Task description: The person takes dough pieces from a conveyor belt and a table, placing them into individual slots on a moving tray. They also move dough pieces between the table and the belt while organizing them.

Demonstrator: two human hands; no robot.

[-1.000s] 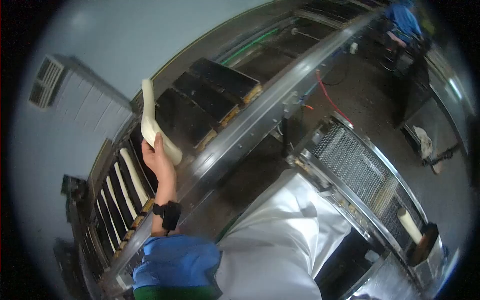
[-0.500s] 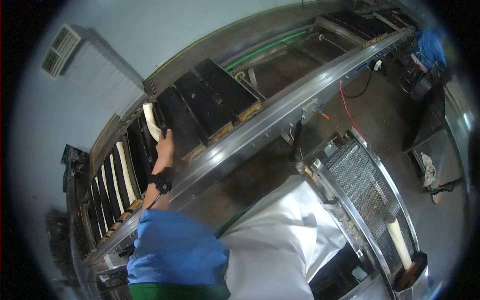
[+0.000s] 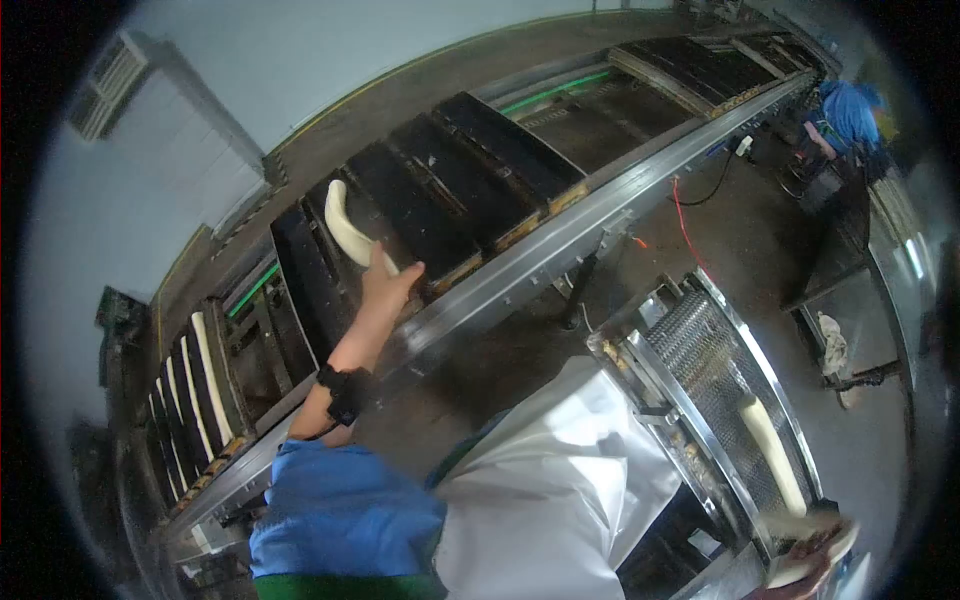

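Note:
My left hand (image 3: 386,285), with a dark band on its wrist, grips the near end of a pale dough strip (image 3: 345,232). The strip curves away from my fingers across a black tray (image 3: 308,265) on the conveyor. At the lower right, my right hand (image 3: 825,555) is smeared by motion beside the end of a metal mesh belt (image 3: 715,345). A dough roll (image 3: 770,450) lies lengthwise on that belt, its lower end close to this hand. Another pale piece (image 3: 790,572) shows under the hand; how the fingers sit on it I cannot tell.
Trays (image 3: 205,400) with straight dough strips stand at the left of the conveyor. Beyond an open frame section, several black trays (image 3: 510,150) run rightward. A steel rail (image 3: 540,255) edges the conveyor. A red cable (image 3: 683,220) hangs below it. A person in blue (image 3: 850,115) is at the far right.
The black trays near my left hand have shifted right, opening a gap beside the filled trays. My left hand moved right with the dough strip. My right hand shows more clearly beside the mesh belt.

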